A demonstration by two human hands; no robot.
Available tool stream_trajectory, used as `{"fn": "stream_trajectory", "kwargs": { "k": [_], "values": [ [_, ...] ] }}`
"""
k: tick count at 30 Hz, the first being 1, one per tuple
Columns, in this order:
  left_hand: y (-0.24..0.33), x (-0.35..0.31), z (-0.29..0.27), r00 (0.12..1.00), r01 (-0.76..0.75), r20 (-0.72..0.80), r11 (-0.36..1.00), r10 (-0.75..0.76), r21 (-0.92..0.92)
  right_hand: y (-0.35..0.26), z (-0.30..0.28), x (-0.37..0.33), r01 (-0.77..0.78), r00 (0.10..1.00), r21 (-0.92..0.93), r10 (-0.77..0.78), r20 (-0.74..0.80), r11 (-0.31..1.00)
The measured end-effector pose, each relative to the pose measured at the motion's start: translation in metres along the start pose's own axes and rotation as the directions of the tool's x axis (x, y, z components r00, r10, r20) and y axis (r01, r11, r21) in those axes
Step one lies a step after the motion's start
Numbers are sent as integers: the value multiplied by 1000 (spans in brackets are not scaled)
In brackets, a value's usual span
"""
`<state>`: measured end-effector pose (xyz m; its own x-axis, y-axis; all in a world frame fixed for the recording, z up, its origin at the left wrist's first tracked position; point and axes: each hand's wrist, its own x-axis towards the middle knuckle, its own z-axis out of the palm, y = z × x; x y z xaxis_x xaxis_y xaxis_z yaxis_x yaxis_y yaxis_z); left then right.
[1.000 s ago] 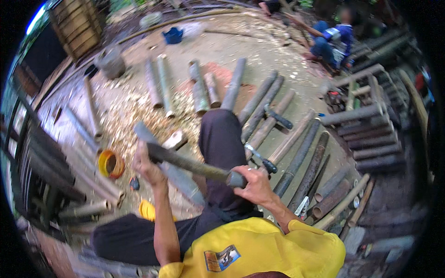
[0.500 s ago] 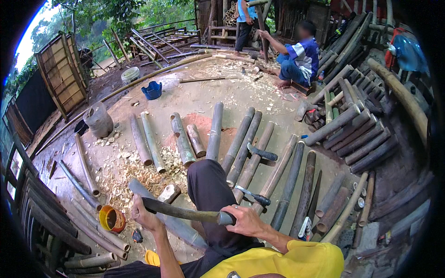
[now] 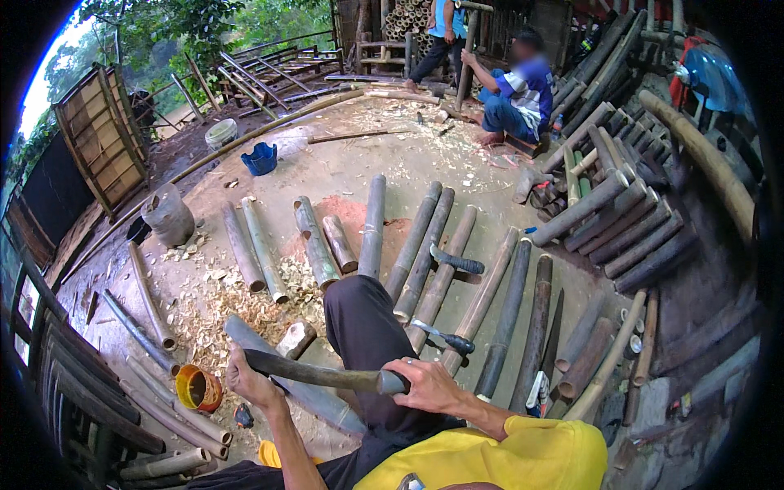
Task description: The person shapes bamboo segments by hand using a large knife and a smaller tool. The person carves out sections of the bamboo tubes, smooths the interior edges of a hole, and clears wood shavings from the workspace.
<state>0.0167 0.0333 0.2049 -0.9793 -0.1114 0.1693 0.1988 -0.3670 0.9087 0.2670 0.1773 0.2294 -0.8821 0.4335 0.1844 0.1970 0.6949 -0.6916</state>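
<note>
A curved, dark grey-brown pole piece, seemingly bamboo [image 3: 327,376], lies across my lap area, held at both ends. My left hand [image 3: 250,379] is closed round its dark left end. At the other end, my right hand [image 3: 426,384] grips near the cut face, fingers bent over the top. Below the piece, a thick grey bamboo pole [image 3: 314,402] slants past my raised knee. Beyond it sits a pale block [image 3: 296,339]. Several bamboo lengths [image 3: 434,253] lie on the ground ahead. A hooked tool with a dark grip [image 3: 459,260] and another dark-handled tool [image 3: 449,336] rest on them.
Wood chips [image 3: 214,314] cover the ground at left, near an orange bucket [image 3: 198,387]. A blue bucket [image 3: 260,160] stands farther off. Stacked bamboo [image 3: 625,224] rises at right. One person [image 3: 514,98] sits holding an upright pole; another person [image 3: 445,37] stands behind.
The view has shifted slightly. My hands keep the same hold on the curved piece, barely moved. In the background, the standing person's legs have moved apart.
</note>
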Motion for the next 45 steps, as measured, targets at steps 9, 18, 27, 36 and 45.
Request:
{"fn": "stream_trajectory", "kwargs": {
  "k": [9, 18, 27, 36, 45],
  "values": [
    [42, -25, 23, 997, -35, 72, 999, 32, 38, 7, 7, -6, 4, 999, 16, -4, -40, 1000],
    [33, -14, 14, 1000, -5, 11, 997, 4, 74, 11, 14, -6, 22, 999, 41, -21, -33, 999],
    [42, -32, 16, 631, 764, 715, 401, -301, -506, 1, 16, -4, 5, 998, 159, 4, -60, 987],
    [34, -29, -11, 693, 693, 661, 520, -289, -499, 5, 19, -7, 8, 1000, 172, -3, -30, 985],
    [47, -35, -5, 956, 245, 216, 948, -200, -203, 4, 23, -4, 68, 997, 91, -63, -49, 994]
  ]
}}
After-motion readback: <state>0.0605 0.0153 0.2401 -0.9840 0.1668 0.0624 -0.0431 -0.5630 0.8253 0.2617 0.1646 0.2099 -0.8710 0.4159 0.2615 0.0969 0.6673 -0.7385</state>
